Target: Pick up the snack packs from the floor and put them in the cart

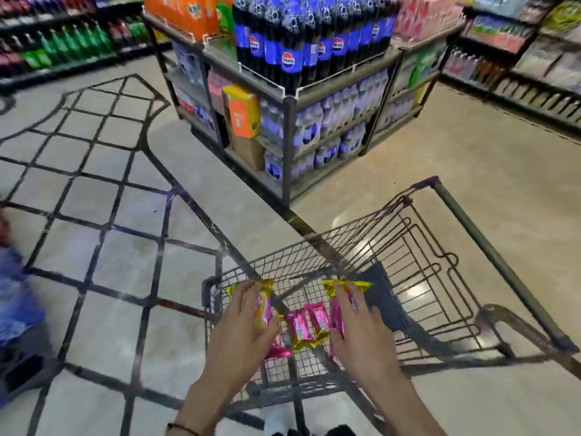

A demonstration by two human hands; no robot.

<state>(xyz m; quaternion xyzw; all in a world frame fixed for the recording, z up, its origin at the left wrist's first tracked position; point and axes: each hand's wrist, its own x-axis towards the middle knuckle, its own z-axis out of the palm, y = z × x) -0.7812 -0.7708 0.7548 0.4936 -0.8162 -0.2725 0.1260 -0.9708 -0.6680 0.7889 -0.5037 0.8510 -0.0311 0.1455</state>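
A grey wire shopping cart [418, 247] stands in front of me, its handle bar at the right. My left hand [242, 322] grips a pink and gold snack pack [263, 305] over the cart's near left corner. My right hand [355, 322] grips another pink and gold snack pack [338, 287] above the basket. Between my hands, two more pink packs [309, 325] lie inside the cart basket. Further pink wrapping shows under my left hand, partly hidden.
A display stand [289, 102] stacked with dark cola bottles and water packs rises just beyond the cart. Shelves of bottles line the far left [56, 45] and far right [518, 51]. A blurred blue shape [15, 297] sits at the left edge. My shoes [276, 423] show below.
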